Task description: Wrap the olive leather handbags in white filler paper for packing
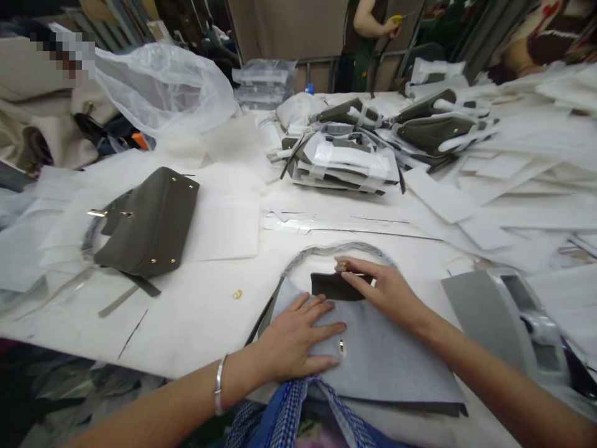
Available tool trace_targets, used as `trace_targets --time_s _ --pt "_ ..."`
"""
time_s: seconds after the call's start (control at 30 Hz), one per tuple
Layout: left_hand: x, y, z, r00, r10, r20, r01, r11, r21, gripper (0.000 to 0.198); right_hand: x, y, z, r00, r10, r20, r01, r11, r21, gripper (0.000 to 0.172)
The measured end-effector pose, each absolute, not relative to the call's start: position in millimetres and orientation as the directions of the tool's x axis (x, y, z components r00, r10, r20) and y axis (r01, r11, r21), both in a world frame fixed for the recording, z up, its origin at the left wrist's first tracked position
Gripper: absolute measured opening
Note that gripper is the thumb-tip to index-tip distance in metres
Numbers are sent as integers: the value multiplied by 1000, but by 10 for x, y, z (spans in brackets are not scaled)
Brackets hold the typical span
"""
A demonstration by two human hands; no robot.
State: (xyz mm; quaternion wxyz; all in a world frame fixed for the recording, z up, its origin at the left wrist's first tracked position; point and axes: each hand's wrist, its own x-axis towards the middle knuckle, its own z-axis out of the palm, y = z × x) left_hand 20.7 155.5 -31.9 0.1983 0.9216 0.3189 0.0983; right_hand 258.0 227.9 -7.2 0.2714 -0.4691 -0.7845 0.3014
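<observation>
A handbag (396, 354) lies flat in front of me, its face covered by a pale grey sheet. Its arched handle (312, 251) is wrapped in clear film. My left hand (298, 336) rests on the grey face with fingers spread, close to a small metal turn lock (341, 346). At the bag's top edge a dark brown flap (333, 286) stands up. My right hand (377, 289) pinches the end of this flap at its small metal clasp (342, 266) between thumb and fingers.
A dark olive handbag (163, 218) lies on its side on white paper at left. Wrapped bags (345, 158) are piled at the back. A grey tape dispenser-like object (494, 323) stands at right, near white sheets (513, 186). A small yellow ring (237, 294) lies on the white table (209, 336).
</observation>
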Motion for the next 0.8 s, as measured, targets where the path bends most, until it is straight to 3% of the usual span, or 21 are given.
trace_targets --time_s 0.07,0.23,0.37,0.47,0.6,0.7,0.8 --pt "209 1552 -313 776 624 86 539 -728 424 57 2672 1996 -45 -536 821 196 487 491 -723 33" --pt "211 1532 -357 771 614 168 514 -756 405 54 2835 1455 -267 -714 651 258 438 702 -561 63" --pt "200 1492 -435 764 610 211 510 -771 382 56 2836 1369 -464 -767 601 224 457 757 -467 61" --pt "175 1413 -468 721 606 336 530 -795 296 53 2830 1351 -510 -783 587 205 465 772 -432 62" --pt "185 1250 -389 722 448 528 453 -882 130 26 2829 1310 -537 -780 601 175 496 765 -411 59" --pt "262 1133 -282 831 301 468 268 -954 138 28 2817 1291 -561 -772 610 179 505 759 -412 48" --pt "339 1042 -241 857 360 370 283 -927 247 31 2797 1279 -575 -762 615 204 506 762 -404 42"
